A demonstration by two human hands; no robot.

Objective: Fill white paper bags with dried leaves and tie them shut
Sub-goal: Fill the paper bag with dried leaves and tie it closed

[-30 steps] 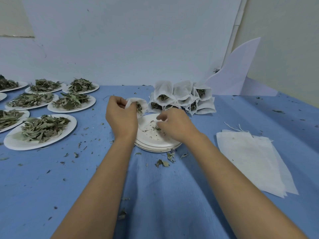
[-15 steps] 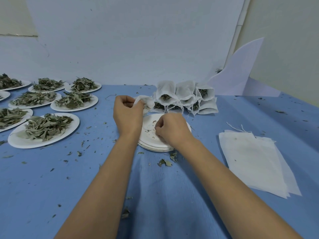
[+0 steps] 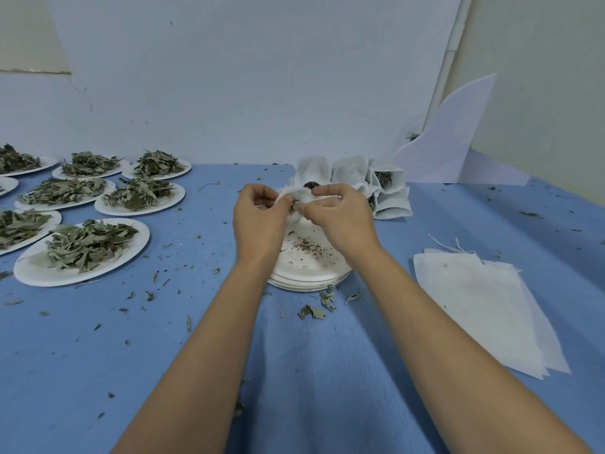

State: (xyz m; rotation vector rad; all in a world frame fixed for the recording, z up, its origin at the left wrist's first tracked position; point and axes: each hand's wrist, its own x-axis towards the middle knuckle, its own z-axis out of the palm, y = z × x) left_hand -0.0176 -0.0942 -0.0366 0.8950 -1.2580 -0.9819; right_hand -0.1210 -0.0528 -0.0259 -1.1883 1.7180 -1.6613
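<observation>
Both hands hold one small white paper bag (image 3: 296, 195) above a stack of white plates (image 3: 307, 273) strewn with leaf crumbs. My left hand (image 3: 258, 221) pinches the bag's left edge. At the bag's right edge my right hand (image 3: 340, 214) pinches it, and dried leaves show at its mouth. Behind the hands lies a cluster of filled white bags (image 3: 370, 181). A pile of flat empty bags (image 3: 478, 306) with loose strings lies at the right.
Several white plates heaped with dried leaves (image 3: 86, 247) fill the left of the blue table (image 3: 163, 355). Loose leaf bits (image 3: 314, 311) are scattered near the plate stack. A white curved board (image 3: 455, 139) leans on the wall at the back right.
My right hand rose from the plate stack and came up to the bag that my left hand was holding. Both hands now grip the bag together.
</observation>
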